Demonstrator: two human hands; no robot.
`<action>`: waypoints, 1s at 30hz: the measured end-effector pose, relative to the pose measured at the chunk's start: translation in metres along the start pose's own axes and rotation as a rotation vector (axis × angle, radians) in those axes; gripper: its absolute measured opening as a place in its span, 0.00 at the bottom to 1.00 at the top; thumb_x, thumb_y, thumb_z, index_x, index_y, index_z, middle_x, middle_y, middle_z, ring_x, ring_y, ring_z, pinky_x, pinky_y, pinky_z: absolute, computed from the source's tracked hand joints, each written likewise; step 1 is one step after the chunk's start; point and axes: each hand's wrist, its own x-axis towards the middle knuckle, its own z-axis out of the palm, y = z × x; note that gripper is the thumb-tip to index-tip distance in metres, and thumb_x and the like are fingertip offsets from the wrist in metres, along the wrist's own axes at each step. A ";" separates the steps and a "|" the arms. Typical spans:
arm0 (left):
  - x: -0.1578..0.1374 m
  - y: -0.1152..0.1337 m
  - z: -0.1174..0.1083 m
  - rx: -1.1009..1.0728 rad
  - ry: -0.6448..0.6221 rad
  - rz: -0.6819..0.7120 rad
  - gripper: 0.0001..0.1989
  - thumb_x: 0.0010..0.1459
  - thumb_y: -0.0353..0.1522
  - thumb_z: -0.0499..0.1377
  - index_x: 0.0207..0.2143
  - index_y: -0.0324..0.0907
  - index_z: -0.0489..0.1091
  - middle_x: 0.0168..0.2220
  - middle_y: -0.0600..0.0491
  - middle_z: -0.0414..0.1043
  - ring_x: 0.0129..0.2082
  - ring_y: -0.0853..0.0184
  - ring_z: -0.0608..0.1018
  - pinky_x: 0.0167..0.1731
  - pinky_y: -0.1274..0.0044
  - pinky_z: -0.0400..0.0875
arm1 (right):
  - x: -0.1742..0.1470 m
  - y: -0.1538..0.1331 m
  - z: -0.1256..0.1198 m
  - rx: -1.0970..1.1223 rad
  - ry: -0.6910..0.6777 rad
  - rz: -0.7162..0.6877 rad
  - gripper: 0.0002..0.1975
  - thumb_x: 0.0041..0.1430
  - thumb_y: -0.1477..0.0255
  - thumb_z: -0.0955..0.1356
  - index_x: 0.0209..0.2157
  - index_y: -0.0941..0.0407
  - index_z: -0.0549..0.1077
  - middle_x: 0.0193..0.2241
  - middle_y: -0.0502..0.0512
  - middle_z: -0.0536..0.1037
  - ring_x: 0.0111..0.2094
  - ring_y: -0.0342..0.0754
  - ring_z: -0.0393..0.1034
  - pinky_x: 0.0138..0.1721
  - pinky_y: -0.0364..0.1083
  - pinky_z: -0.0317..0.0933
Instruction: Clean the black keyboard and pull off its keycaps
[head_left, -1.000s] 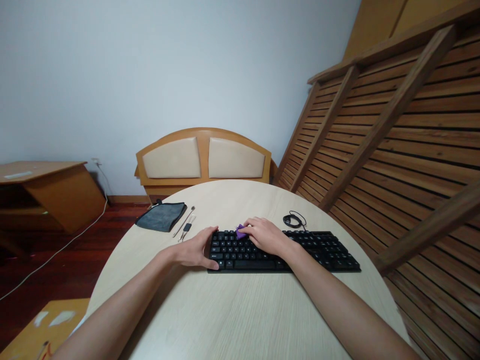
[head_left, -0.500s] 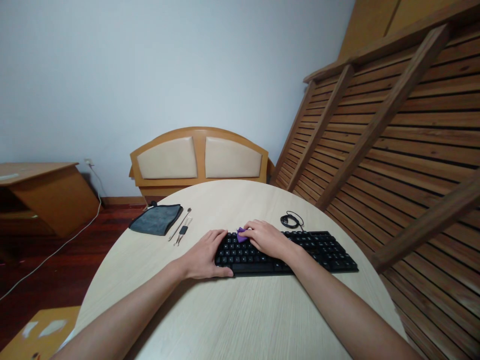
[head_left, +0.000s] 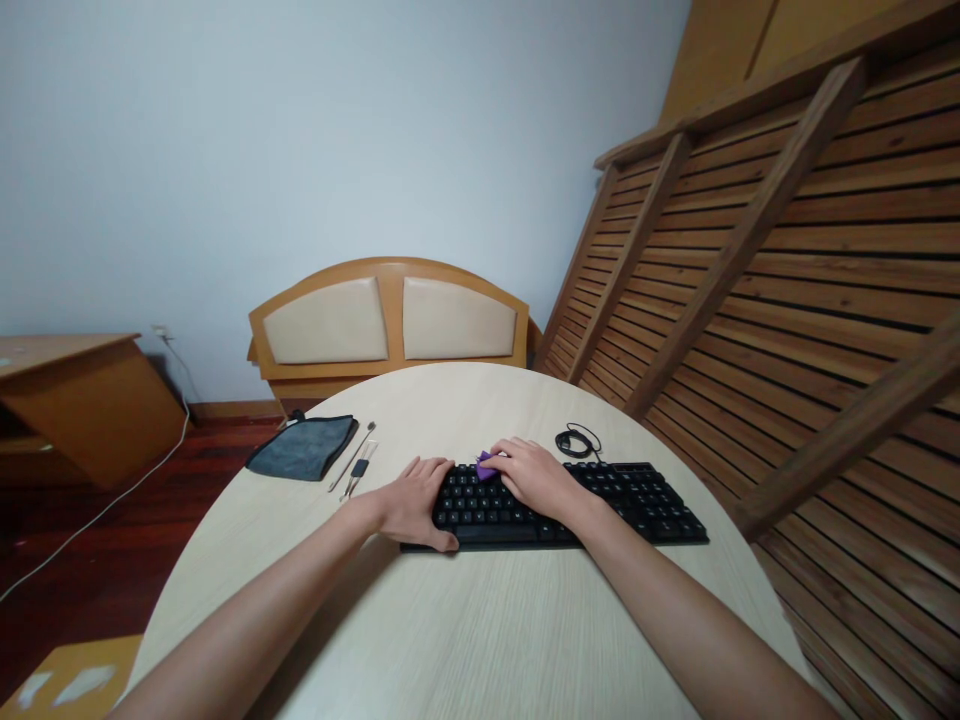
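Note:
A black keyboard [head_left: 487, 518] lies across the table before me. My left hand [head_left: 414, 505] spans its left end, fingers at the back edge and thumb along the front edge, gripping it. Over the upper rows of keys, left of the keyboard's middle, my right hand [head_left: 529, 478] pinches a small purple object [head_left: 486, 466]. Its exact kind cannot be made out, as the fingers cover part of it. The keyboard's coiled black cable [head_left: 576, 440] rests behind it, to the right of my right hand.
The round pale table [head_left: 480, 640] also bears a dark grey cloth [head_left: 304, 447], a thin metal rod [head_left: 351, 457] and a wire tool with a black middle [head_left: 360, 467], all at the left. Behind stands a padded headboard [head_left: 394, 300]; slatted wooden panels [head_left: 750, 260] lean at right.
The whole view has shifted slightly. My right hand still holds the purple object at nearly the same spot on the keys, the object turned a little. My left hand stays on the keyboard's left end.

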 end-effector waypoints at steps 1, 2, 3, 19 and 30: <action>-0.002 -0.001 0.003 -0.009 0.019 0.009 0.56 0.41 0.53 0.65 0.65 0.33 0.47 0.65 0.34 0.52 0.65 0.46 0.56 0.65 0.56 0.44 | 0.000 0.000 0.001 0.010 0.012 0.010 0.17 0.60 0.81 0.66 0.49 0.53 0.76 0.45 0.56 0.75 0.47 0.52 0.68 0.47 0.51 0.63; -0.004 -0.002 0.005 -0.017 0.039 0.020 0.55 0.43 0.52 0.64 0.66 0.34 0.47 0.65 0.35 0.52 0.66 0.46 0.56 0.66 0.55 0.43 | -0.001 -0.001 0.003 0.022 0.018 0.017 0.17 0.60 0.81 0.66 0.49 0.53 0.75 0.46 0.56 0.75 0.47 0.51 0.67 0.47 0.51 0.63; -0.006 -0.002 0.007 -0.021 0.058 0.029 0.55 0.44 0.52 0.64 0.66 0.34 0.46 0.66 0.35 0.51 0.66 0.46 0.56 0.66 0.55 0.43 | -0.002 -0.001 0.004 0.033 0.015 0.017 0.17 0.60 0.81 0.66 0.49 0.53 0.75 0.46 0.56 0.75 0.48 0.51 0.67 0.48 0.50 0.62; -0.013 -0.004 0.010 -0.048 0.130 0.059 0.53 0.46 0.52 0.63 0.67 0.34 0.47 0.65 0.35 0.52 0.65 0.45 0.58 0.65 0.54 0.45 | -0.014 -0.001 0.001 0.067 0.029 0.090 0.18 0.61 0.81 0.65 0.50 0.54 0.75 0.48 0.56 0.75 0.49 0.52 0.67 0.50 0.52 0.63; -0.014 -0.007 0.014 -0.069 0.140 0.077 0.54 0.48 0.53 0.63 0.68 0.37 0.45 0.66 0.35 0.52 0.65 0.45 0.57 0.65 0.52 0.44 | -0.015 -0.005 0.001 0.134 0.055 0.127 0.19 0.60 0.82 0.63 0.50 0.54 0.75 0.46 0.56 0.76 0.49 0.51 0.67 0.51 0.51 0.62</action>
